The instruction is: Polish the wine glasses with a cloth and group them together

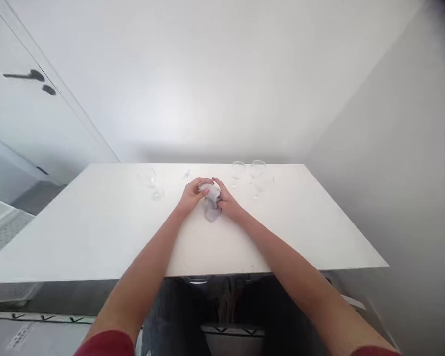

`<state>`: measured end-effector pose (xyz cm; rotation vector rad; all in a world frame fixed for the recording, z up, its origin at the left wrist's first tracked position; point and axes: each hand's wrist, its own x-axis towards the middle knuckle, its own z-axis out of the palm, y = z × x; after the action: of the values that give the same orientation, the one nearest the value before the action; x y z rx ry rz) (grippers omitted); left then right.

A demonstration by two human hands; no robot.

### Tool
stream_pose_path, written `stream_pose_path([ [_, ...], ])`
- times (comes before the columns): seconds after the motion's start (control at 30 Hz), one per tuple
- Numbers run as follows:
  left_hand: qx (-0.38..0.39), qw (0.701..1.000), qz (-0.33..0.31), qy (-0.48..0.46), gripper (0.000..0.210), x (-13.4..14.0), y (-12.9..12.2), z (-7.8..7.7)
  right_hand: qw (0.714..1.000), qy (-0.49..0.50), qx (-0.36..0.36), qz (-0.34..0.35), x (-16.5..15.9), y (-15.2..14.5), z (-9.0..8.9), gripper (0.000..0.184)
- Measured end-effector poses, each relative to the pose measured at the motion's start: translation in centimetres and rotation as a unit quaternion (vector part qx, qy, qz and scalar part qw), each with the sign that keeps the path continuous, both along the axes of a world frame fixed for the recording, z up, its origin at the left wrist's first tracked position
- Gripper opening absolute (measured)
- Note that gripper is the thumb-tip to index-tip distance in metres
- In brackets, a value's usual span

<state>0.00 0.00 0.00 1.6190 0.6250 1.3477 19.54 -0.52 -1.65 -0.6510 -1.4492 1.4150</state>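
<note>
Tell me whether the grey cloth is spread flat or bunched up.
Bunched up: the grey cloth is crumpled between the left hand and right hand, one corner hanging down.

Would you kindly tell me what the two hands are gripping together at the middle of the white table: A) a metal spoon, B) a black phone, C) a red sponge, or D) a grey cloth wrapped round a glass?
D: the left hand and the right hand both close on a grey cloth bunched round something clear, apparently a glass, over the white table.
</note>
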Motion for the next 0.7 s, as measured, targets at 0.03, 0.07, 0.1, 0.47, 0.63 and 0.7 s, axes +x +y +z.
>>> stream_pose_path([
  [0.03,0.003,1.000,0.009,-0.008,0.036,-0.1,0.0,0.0,1.000,0.014,-0.015,0.000,0.2,0.0,-0.1,0.091],
  [0.07,0.004,1.000,0.016,-0.014,0.036,-0.1,0.1,0.0,0.999,0.025,-0.026,0.001,0.3,0.0,-0.2,0.089],
  [0.1,0.004,1.000,0.021,-0.018,0.037,-0.2,0.1,0.0,0.999,0.031,-0.032,0.002,0.3,0.0,-0.2,0.088],
  [0.47,-0.007,0.999,0.036,0.018,0.043,0.1,-1.5,1.1,0.998,0.016,-0.067,0.005,0.4,-3.3,3.2,0.070],
  [0.63,-0.052,0.997,0.032,0.051,0.056,1.5,-3.5,0.3,0.985,0.011,-0.015,-0.169,0.4,-5.6,3.2,0.042],
  [0.7,-0.073,0.996,0.012,0.049,0.068,2.1,-4.9,-0.2,0.975,0.019,-0.012,-0.220,0.8,-6.6,2.9,0.039],
])
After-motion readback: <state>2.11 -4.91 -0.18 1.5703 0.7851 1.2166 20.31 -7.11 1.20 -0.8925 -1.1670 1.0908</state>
